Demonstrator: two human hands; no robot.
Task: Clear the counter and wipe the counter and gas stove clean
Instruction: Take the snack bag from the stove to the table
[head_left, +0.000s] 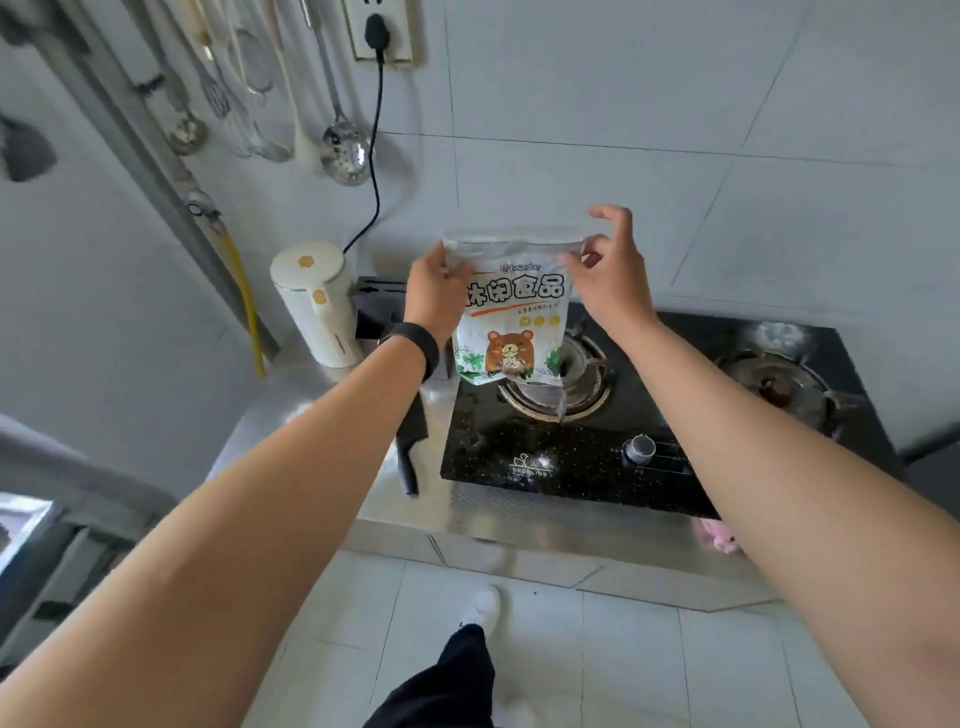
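Note:
A white snack bag printed with a brown bear hangs upright in the air above the left burner of the black glass gas stove. My left hand grips the bag's top left corner. My right hand pinches the top right corner, with the other fingers spread. White powder is scattered over the stove top near the knob. A black knife lies on the steel counter left of the stove, partly under my left forearm.
A white electric kettle stands at the counter's back left, plugged into a wall socket. A black knife block sits beside it. Ladles and utensils hang on the wall. The right burner is dirty. Something pink shows below the counter edge.

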